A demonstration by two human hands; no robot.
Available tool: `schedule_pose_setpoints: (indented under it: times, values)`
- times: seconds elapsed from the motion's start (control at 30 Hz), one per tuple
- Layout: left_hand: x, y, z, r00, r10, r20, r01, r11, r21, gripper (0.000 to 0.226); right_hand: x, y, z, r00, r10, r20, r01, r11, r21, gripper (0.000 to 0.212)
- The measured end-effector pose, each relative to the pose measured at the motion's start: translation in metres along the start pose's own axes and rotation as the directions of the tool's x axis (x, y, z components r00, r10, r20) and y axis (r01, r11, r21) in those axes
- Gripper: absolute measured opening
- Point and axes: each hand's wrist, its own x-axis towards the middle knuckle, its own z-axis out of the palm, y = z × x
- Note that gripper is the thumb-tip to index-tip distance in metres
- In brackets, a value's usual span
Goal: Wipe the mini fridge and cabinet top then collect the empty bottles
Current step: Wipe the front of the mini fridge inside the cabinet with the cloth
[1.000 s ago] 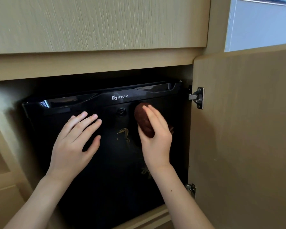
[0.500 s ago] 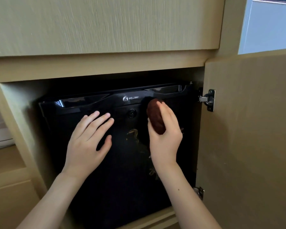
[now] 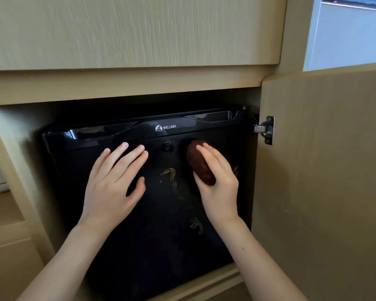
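Note:
A glossy black mini fridge (image 3: 156, 246) with a WELLWAY logo sits inside a light wooden cabinet recess. My left hand (image 3: 111, 185) lies flat with fingers spread on the upper left of the fridge door. My right hand (image 3: 220, 187) presses a dark brown wiping pad (image 3: 199, 162) against the upper right of the door, just right of the round lock. No bottles are in view.
The cabinet door (image 3: 323, 181) stands swung open on the right, held by a metal hinge (image 3: 266, 129). A wooden drawer front (image 3: 128, 31) spans above the recess. Lower wooden shelves (image 3: 4, 213) are on the left.
Both hands stay on the fridge door in much the same pose. The view has shifted slightly, so the fridge appears further right than a second ago.

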Motion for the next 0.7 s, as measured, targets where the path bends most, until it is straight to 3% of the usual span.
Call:
schedule_pose_setpoints:
  times: [0.1, 0.17, 0.27, 0.43, 0.6, 0.7]
  values:
    - [0.001, 0.000, 0.001, 1.000, 0.005, -0.006, -0.005, 1.000, -0.003, 0.045, 0.012, 0.000, -0.004, 0.950, 0.213, -0.228, -0.191, 0.975, 0.118, 0.053]
    - [0.001, 0.001, 0.001, 1.000, 0.001, -0.011, -0.001, 1.000, -0.002, 0.045, 0.003, -0.002, -0.001, 0.964, 0.166, -0.207, -0.159, 0.986, 0.050, 0.055]
    - [0.000, 0.001, 0.002, 0.999, 0.004, -0.038, -0.004, 1.000, 0.000, 0.044, -0.016, 0.004, 0.002, 0.999, -0.008, -0.031, 0.008, 1.000, -0.024, 0.057]
    - [0.001, 0.000, 0.001, 0.999, 0.011, -0.040, -0.012, 1.000, -0.016, 0.043, -0.001, 0.011, -0.004, 0.942, 0.217, -0.255, -0.199, 0.975, 0.095, 0.054]
    - [0.001, 0.000, 0.002, 0.999, 0.005, -0.042, -0.006, 1.000, -0.025, 0.043, -0.027, 0.022, -0.003, 1.000, -0.023, -0.022, 0.022, 0.999, -0.032, 0.056]
    - [0.001, -0.001, 0.002, 1.000, 0.008, -0.027, -0.009, 1.000, -0.022, 0.043, -0.012, 0.026, -0.009, 0.948, 0.212, -0.237, -0.199, 0.977, 0.080, 0.052]
